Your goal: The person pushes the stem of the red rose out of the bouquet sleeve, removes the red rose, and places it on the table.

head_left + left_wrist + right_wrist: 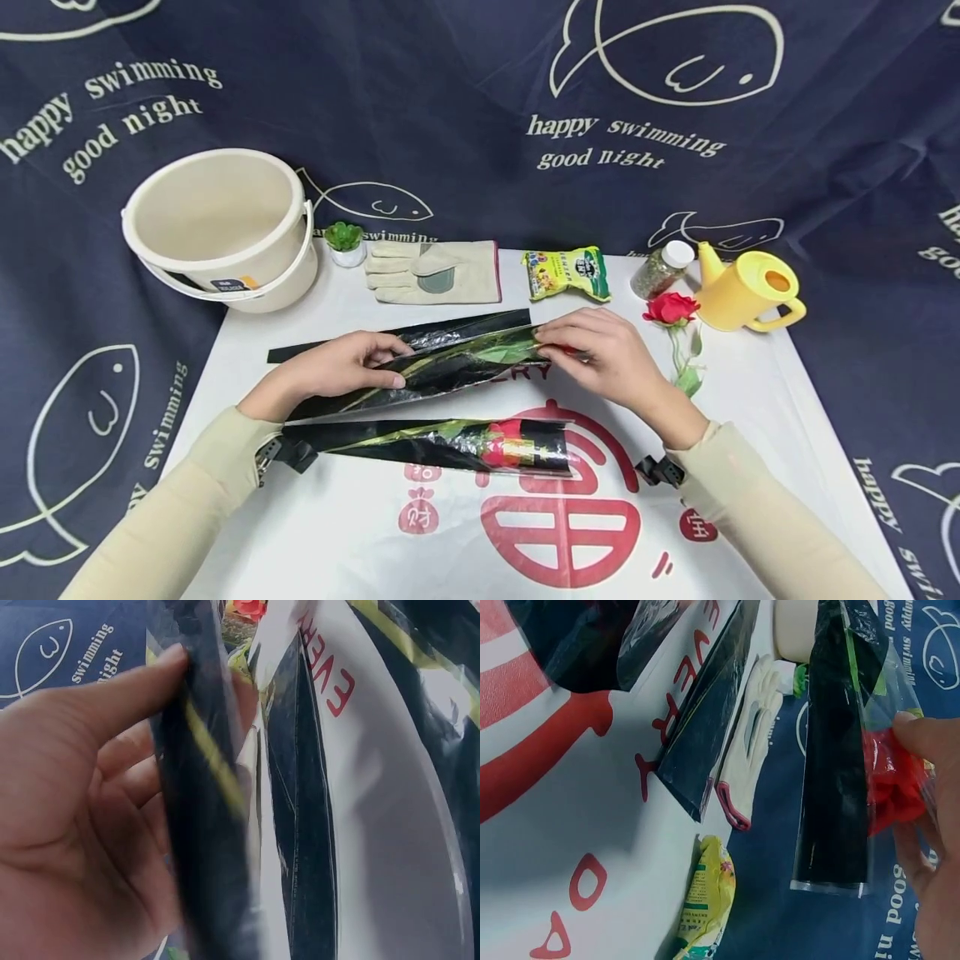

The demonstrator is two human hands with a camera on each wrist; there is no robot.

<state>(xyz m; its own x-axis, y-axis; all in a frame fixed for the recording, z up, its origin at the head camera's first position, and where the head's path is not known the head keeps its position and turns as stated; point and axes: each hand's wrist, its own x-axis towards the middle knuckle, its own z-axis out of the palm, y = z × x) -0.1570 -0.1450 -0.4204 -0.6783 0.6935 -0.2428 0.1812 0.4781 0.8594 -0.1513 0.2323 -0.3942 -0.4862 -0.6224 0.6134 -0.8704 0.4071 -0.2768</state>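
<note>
**Black, Navy and Red**

The held wrapper (442,377) comes through to me black, striped yellow; the rose (504,442) in the lower wrapper (442,446) reads red. I get a navy backdrop (420,92) with cream fish outlines and lettering, a white tablecloth (337,533) printed red, a cream bucket (295,282), a yellow watering can (735,292).

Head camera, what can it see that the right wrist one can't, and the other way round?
Only the head view shows the yellow watering can, jar, loose rose and left grip. Only the right wrist view shows most of the red bloom in the held black wrapper; the head view shows just a sliver. Both show that wrapper, the right grip, glove and yellow packet.
</note>
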